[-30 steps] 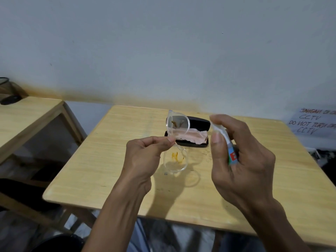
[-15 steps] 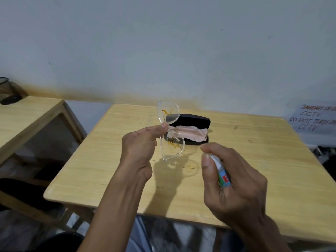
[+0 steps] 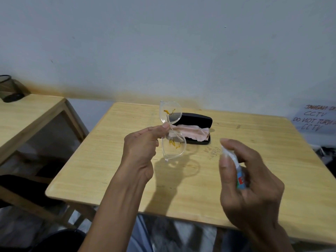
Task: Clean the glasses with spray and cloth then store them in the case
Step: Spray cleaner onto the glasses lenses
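Observation:
My left hand (image 3: pixel 143 148) pinches the bridge of the clear-framed glasses (image 3: pixel 173 146) and holds them upright above the wooden table (image 3: pixel 109 160), one lens over the other. My right hand (image 3: pixel 249 180) grips a small white spray bottle (image 3: pixel 236 170) with a green and red label, its top under my forefinger, to the right of the glasses. Behind the glasses lies the open black case (image 3: pixel 198 119) with a pink cloth (image 3: pixel 190 132) draped across it.
A second wooden table (image 3: pixel 27 115) stands to the left with a dark mesh container (image 3: pixel 9 88) on it. A handwritten paper sign (image 3: pixel 316 119) leans at the far right. The wall runs close behind the table.
My right hand with the spray bottle has dropped lower and away from the lenses. My left hand has turned the glasses and lifted them slightly.

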